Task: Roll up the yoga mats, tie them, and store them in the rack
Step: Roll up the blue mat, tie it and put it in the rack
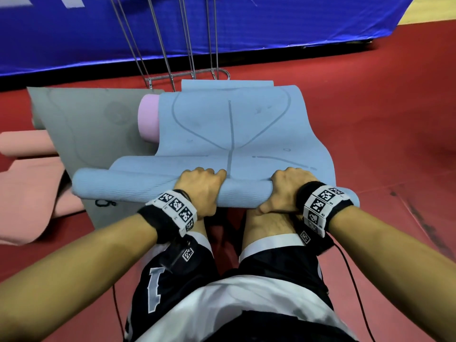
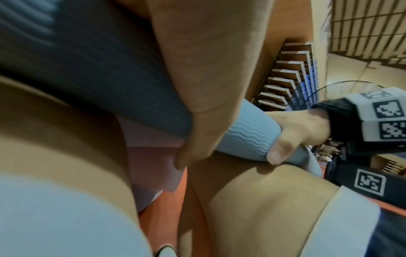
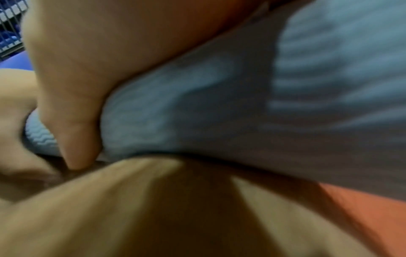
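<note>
A light blue yoga mat (image 1: 229,129) lies half unrolled on the red floor, its near end wound into a roll (image 1: 128,188) just above my knees. My left hand (image 1: 199,186) grips the roll left of its middle, fingers curled over the top. My right hand (image 1: 283,188) grips it further right, thumb underneath. In the left wrist view the right hand (image 2: 301,132) wraps the ribbed blue roll (image 2: 248,137). In the right wrist view my thumb presses into the blue roll (image 3: 197,107). The far part of the mat drapes over a rolled pink mat (image 1: 148,119).
A grey mat (image 1: 81,134) lies flat on the left, with salmon-pink mats (image 1: 27,174) beyond it. A metal wire rack (image 1: 187,72) stands behind the blue mat, against a blue banner (image 1: 271,23). My knees and dark shorts (image 1: 269,267) sit directly below the roll.
</note>
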Demonstrator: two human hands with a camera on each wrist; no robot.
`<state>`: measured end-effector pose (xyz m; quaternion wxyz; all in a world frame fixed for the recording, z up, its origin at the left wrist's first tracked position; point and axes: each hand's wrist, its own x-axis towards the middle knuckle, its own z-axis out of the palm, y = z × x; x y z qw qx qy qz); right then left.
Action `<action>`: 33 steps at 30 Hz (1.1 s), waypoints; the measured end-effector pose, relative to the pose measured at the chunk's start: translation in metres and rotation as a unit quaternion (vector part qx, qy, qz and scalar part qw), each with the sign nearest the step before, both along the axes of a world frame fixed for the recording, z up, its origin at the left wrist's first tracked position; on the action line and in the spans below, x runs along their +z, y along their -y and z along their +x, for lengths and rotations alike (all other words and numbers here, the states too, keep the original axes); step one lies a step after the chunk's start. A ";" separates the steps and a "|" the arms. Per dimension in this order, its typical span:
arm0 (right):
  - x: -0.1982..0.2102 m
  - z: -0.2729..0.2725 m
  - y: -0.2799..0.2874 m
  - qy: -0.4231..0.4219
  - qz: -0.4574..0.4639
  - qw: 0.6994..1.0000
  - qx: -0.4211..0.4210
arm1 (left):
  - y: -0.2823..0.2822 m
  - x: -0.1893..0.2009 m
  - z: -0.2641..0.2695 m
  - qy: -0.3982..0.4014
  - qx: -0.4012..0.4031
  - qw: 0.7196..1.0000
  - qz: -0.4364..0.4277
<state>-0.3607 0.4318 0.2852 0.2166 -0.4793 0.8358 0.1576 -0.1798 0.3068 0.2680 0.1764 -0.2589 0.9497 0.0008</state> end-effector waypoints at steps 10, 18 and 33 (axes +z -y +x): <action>-0.018 -0.006 -0.022 -0.088 -0.133 0.986 0.044 | 0.010 0.029 -0.007 -0.001 0.027 1.000 0.013; 0.042 -0.024 0.011 -0.030 -0.084 0.994 0.070 | 0.027 0.067 -0.017 0.059 0.070 0.994 0.053; -0.020 -0.017 -0.010 0.007 -0.103 0.990 0.091 | 0.044 0.011 -0.020 0.102 0.054 0.959 0.260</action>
